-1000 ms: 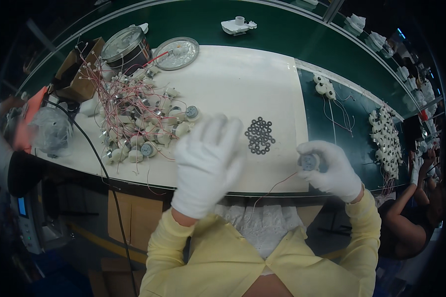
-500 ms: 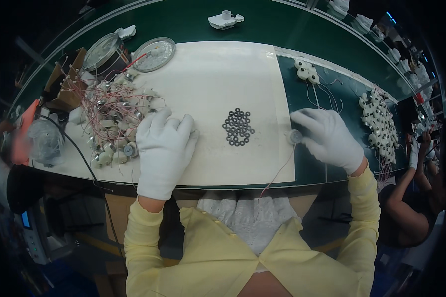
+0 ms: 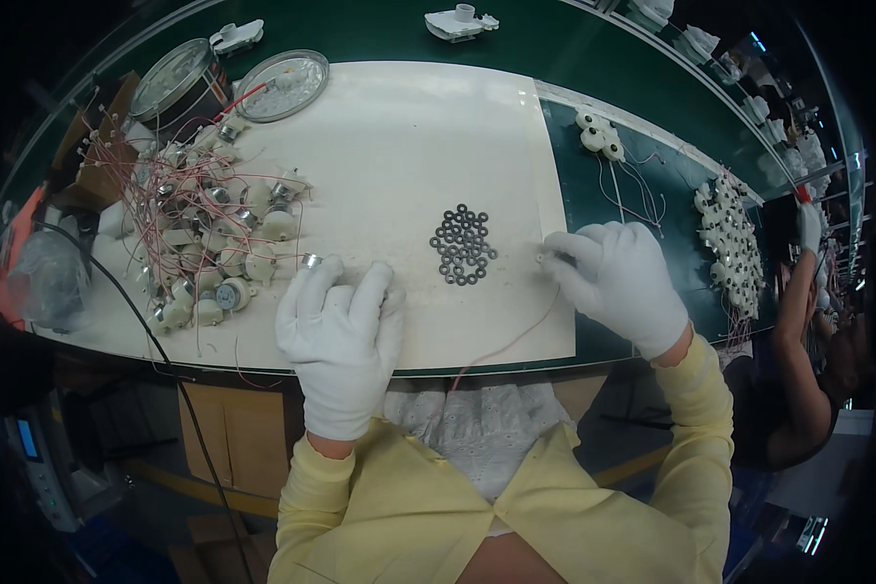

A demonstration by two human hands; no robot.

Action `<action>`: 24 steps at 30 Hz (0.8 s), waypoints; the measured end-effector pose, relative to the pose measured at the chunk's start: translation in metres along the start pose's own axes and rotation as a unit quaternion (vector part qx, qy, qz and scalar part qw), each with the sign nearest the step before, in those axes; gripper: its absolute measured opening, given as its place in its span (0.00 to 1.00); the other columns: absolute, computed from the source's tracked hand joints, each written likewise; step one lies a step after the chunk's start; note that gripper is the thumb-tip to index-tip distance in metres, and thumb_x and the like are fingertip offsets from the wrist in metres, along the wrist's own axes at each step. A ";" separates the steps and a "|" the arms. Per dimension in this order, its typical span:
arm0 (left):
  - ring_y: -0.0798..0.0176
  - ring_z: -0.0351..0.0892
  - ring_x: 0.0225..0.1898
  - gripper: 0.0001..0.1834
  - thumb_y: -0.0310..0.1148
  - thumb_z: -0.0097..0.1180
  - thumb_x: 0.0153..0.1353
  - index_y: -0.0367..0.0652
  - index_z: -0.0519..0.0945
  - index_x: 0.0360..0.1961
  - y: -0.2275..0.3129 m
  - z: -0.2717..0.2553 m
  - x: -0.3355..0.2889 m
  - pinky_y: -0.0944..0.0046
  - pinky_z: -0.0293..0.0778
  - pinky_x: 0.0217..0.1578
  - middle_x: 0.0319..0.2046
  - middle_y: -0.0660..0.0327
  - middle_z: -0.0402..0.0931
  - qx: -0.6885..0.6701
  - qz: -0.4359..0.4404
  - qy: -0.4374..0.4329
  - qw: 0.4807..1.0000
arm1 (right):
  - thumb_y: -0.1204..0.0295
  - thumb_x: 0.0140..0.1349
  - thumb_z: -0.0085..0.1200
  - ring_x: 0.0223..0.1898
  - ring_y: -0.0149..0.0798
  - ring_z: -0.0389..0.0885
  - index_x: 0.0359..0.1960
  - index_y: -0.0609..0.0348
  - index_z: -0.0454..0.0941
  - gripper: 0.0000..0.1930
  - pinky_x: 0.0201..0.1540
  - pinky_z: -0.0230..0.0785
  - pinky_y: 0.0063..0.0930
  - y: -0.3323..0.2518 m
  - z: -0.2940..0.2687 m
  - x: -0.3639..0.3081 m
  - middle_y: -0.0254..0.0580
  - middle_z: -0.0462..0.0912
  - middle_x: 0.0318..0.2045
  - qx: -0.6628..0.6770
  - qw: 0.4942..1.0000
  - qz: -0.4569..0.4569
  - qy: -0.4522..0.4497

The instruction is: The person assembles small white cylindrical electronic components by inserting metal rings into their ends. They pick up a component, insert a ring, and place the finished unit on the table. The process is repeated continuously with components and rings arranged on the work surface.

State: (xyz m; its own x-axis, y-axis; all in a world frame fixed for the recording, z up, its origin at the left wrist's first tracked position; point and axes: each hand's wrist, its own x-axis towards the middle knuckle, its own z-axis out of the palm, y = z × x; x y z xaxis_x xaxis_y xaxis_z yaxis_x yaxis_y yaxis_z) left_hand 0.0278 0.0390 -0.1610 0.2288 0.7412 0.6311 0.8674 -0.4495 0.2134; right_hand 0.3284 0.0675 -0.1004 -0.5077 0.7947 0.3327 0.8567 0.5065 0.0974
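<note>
Right hand (image 3: 618, 282) has curled over the wired motor (image 3: 540, 257), toward the desk's (image 3: 389, 146) front edge, mostly hiding it, so its grip is unclear; left hand (image 3: 336, 331), fingers bent, sits beside the motor pile (image 3: 214, 216), hold likewise unclear.

The view comes from the person's head — the left one of two fisheye cameras worn side by side — and looks down from above the near edge of the table (image 3: 389, 136), facing its far edge. It sits close: the left hand (image 3: 341, 341) and right hand (image 3: 618, 282) fall near mid-height, while the yellow top (image 3: 409, 516) fills much of the lower edge. The wide lens takes in the table from left to right, the green surface (image 3: 360, 34) past its far edge and a floor stripe (image 3: 165, 476) below its near edge — bending straight lines into curves.
</note>
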 end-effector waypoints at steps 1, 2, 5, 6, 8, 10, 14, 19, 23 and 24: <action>0.49 0.78 0.52 0.17 0.32 0.70 0.56 0.48 0.85 0.48 -0.001 0.002 -0.001 0.45 0.73 0.56 0.29 0.60 0.74 0.000 0.003 0.008 1.000 | 0.55 0.62 0.66 0.24 0.40 0.80 0.36 0.47 0.85 0.12 0.28 0.66 0.38 -0.004 -0.004 0.000 0.32 0.80 0.20 0.006 1.000 0.014 -0.001; 0.50 0.77 0.53 0.17 0.32 0.71 0.56 0.48 0.85 0.47 -0.002 0.004 -0.002 0.45 0.74 0.56 0.28 0.61 0.73 0.001 0.006 0.016 1.000 | 0.56 0.62 0.67 0.25 0.40 0.80 0.37 0.47 0.85 0.12 0.29 0.66 0.38 -0.006 -0.005 0.000 0.33 0.80 0.21 0.012 0.999 0.032 -0.041; 0.50 0.77 0.53 0.16 0.33 0.71 0.57 0.48 0.85 0.47 -0.003 0.003 -0.001 0.45 0.74 0.56 0.28 0.61 0.73 -0.001 0.006 0.013 1.000 | 0.57 0.61 0.67 0.27 0.41 0.81 0.40 0.48 0.86 0.12 0.30 0.68 0.38 -0.008 0.003 -0.001 0.35 0.82 0.24 0.023 0.994 0.045 -0.100; 0.51 0.77 0.53 0.16 0.33 0.72 0.57 0.48 0.85 0.46 -0.003 0.004 0.000 0.45 0.74 0.56 0.28 0.61 0.73 -0.001 0.006 0.017 1.000 | 0.58 0.62 0.67 0.27 0.42 0.81 0.41 0.49 0.86 0.12 0.30 0.68 0.38 -0.005 0.008 0.002 0.36 0.82 0.25 0.021 0.997 0.020 -0.078; 0.51 0.77 0.52 0.15 0.33 0.72 0.56 0.48 0.85 0.46 -0.002 0.005 0.000 0.46 0.74 0.56 0.27 0.61 0.73 0.002 0.002 0.023 1.000 | 0.60 0.63 0.67 0.28 0.43 0.83 0.43 0.52 0.86 0.13 0.32 0.71 0.36 0.001 0.018 0.009 0.38 0.83 0.28 0.075 0.995 0.008 -0.062; 0.51 0.77 0.52 0.15 0.34 0.72 0.56 0.48 0.85 0.45 -0.002 0.006 0.001 0.46 0.74 0.56 0.27 0.61 0.73 -0.009 -0.004 0.020 1.000 | 0.63 0.64 0.66 0.31 0.42 0.85 0.46 0.55 0.86 0.14 0.35 0.75 0.33 0.013 0.024 0.016 0.40 0.86 0.31 0.180 0.980 0.034 -0.072; 0.48 0.80 0.49 0.15 0.32 0.70 0.57 0.47 0.86 0.46 -0.002 0.003 0.001 0.46 0.75 0.55 0.27 0.60 0.76 -0.017 -0.011 0.018 1.000 | 0.71 0.68 0.63 0.41 0.33 0.88 0.53 0.63 0.83 0.14 0.48 0.78 0.25 0.022 0.029 0.016 0.41 0.89 0.38 0.447 0.869 0.168 -0.129; 0.49 0.80 0.49 0.14 0.32 0.70 0.57 0.47 0.86 0.46 -0.001 0.004 0.002 0.46 0.75 0.55 0.27 0.61 0.75 -0.013 -0.016 0.025 0.999 | 0.75 0.72 0.59 0.47 0.30 0.86 0.56 0.69 0.80 0.15 0.51 0.79 0.25 0.029 0.041 0.002 0.39 0.88 0.41 0.564 0.789 0.207 -0.127; 0.49 0.80 0.49 0.13 0.32 0.70 0.57 0.47 0.86 0.45 -0.002 0.004 0.000 0.46 0.75 0.55 0.26 0.61 0.75 -0.019 -0.017 0.028 0.999 | 0.76 0.70 0.60 0.45 0.32 0.87 0.57 0.67 0.80 0.15 0.49 0.79 0.26 0.026 0.043 0.000 0.39 0.87 0.40 0.537 0.817 0.178 -0.112; 0.50 0.79 0.50 0.14 0.33 0.71 0.57 0.47 0.86 0.44 -0.003 0.005 0.000 0.46 0.75 0.55 0.27 0.61 0.75 -0.019 -0.016 0.028 0.999 | 0.76 0.69 0.60 0.44 0.33 0.87 0.56 0.66 0.80 0.15 0.48 0.79 0.26 0.024 0.042 0.001 0.39 0.87 0.39 0.515 0.836 0.154 -0.107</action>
State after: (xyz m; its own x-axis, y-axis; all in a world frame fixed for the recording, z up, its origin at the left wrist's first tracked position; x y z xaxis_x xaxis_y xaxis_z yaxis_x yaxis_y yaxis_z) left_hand 0.0276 0.0427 -0.1650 0.1759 0.7268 0.6639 0.8561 -0.4458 0.2613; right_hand 0.3449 0.0948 -0.1371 -0.3758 0.9267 0.0069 0.4725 0.1980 -0.8588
